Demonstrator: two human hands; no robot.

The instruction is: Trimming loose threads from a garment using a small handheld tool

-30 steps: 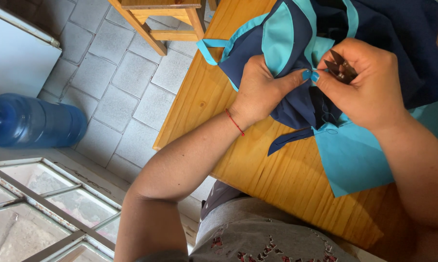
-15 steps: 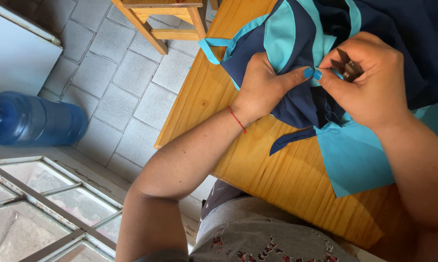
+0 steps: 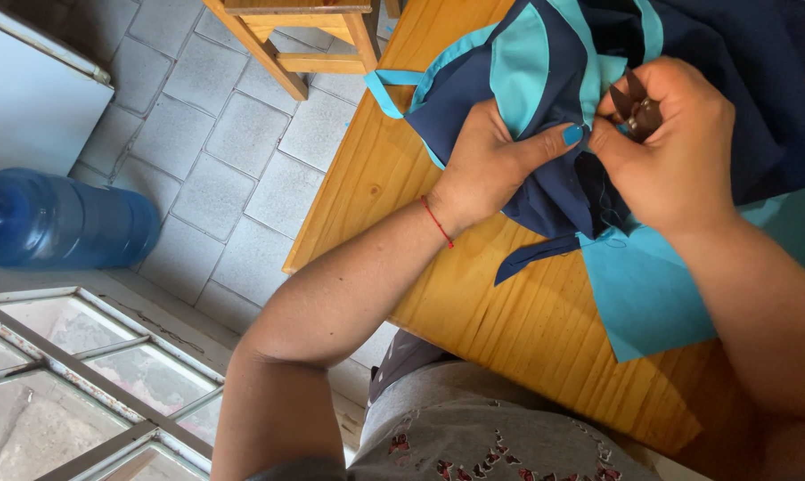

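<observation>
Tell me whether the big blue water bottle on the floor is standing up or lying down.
Lying down. The blue water bottle rests on its side on the grey tiled floor, its length running left to right beside the wooden table.

Garment (image 3: 732, 80) on table (image 3: 474, 303), bottle (image 3: 59, 223) left on floor (image 3: 233, 151)

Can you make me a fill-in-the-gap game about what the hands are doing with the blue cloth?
1. The left hand pinches the navy and turquoise cloth, and its thumbnail is painted ____.
2. The right hand holds small dark thread snips above the ____ table.
3. Around the left wrist is a thin ____ string.
4. On the tiled floor lies a big blue water ____.

Missing words: turquoise; wooden; red; bottle
</observation>
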